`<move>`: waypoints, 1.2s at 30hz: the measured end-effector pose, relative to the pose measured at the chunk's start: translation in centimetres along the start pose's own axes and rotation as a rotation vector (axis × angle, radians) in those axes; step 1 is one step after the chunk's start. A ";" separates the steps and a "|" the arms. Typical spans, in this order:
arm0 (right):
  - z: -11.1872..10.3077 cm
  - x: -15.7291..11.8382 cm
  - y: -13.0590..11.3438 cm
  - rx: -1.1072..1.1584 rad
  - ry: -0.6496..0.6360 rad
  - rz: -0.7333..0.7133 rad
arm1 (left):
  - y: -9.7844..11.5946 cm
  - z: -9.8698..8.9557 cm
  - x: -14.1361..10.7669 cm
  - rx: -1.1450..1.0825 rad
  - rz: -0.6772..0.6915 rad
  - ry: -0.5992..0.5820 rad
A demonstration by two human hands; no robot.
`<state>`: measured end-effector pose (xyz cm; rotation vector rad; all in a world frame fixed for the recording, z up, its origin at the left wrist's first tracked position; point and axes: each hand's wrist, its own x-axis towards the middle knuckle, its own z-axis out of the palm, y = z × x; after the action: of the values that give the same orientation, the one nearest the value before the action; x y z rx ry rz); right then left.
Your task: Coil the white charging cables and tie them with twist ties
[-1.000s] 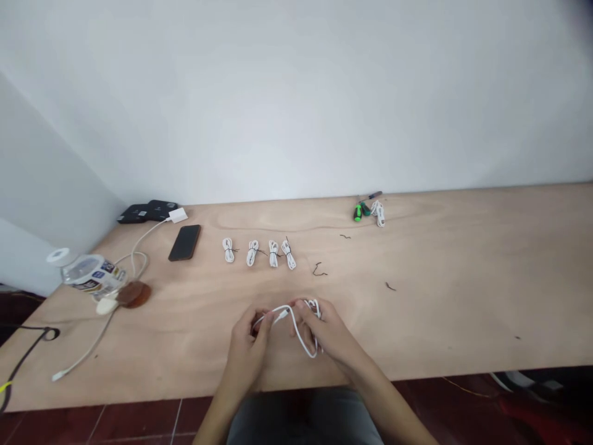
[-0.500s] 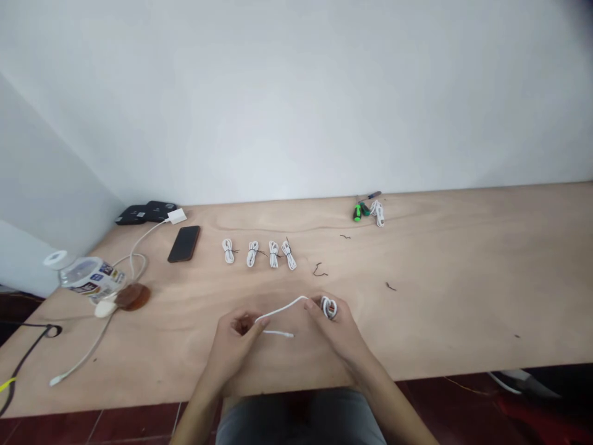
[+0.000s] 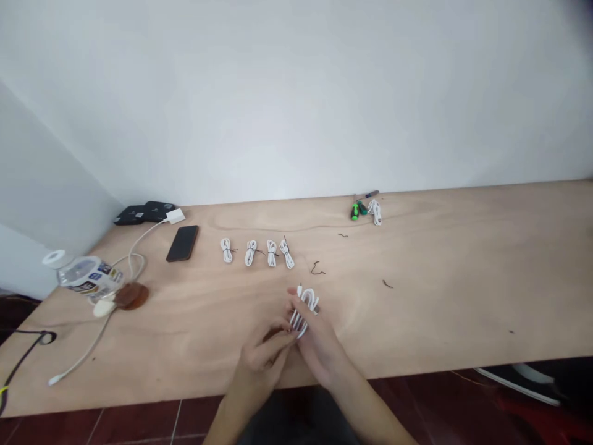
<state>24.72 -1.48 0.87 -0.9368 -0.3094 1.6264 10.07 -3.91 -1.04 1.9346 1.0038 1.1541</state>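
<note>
A white charging cable (image 3: pixel 306 303), wound into a loose coil, is gripped in my right hand (image 3: pixel 319 340) above the front part of the table. One plug of the cable points up beside the thumb. My left hand (image 3: pixel 266 352) pinches the coil's lower left side, its fingertips partly hidden. Beyond my hands several tied white cable bundles (image 3: pixel 251 253) lie in a row, each with a dark twist tie. A loose black twist tie (image 3: pixel 317 269) rests on the wood just past my right hand.
At the left are a clear plastic bottle (image 3: pixel 90 276), a phone (image 3: pixel 182 243), black flat boxes (image 3: pixel 144 213) and a white charger (image 3: pixel 175 216) with its cord. Screwdrivers (image 3: pixel 355 211) and another white cable (image 3: pixel 375 212) lie near the wall. More twist ties (image 3: pixel 387 284) are scattered rightward on the table (image 3: pixel 445 266).
The cable's free length, stretched between my hands before, is now gathered into the coil. My left hand has moved right to meet my right hand, which has shifted slightly left.
</note>
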 end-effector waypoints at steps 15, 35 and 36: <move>-1.4 0.8 3.2 -0.395 -0.038 -0.253 | 2.6 1.0 1.0 -0.109 -0.383 -0.066; -2.3 7.3 -4.3 -1.041 -0.252 -0.954 | 0.5 -2.4 8.4 -0.515 -0.554 -0.573; -2.3 8.0 -4.4 -1.043 -0.234 -0.972 | 0.4 -2.2 9.0 -0.537 -0.542 -0.574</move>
<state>29.43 6.52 -0.93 -1.0570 -1.5975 0.5787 10.99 3.99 3.71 1.3188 0.7300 0.4460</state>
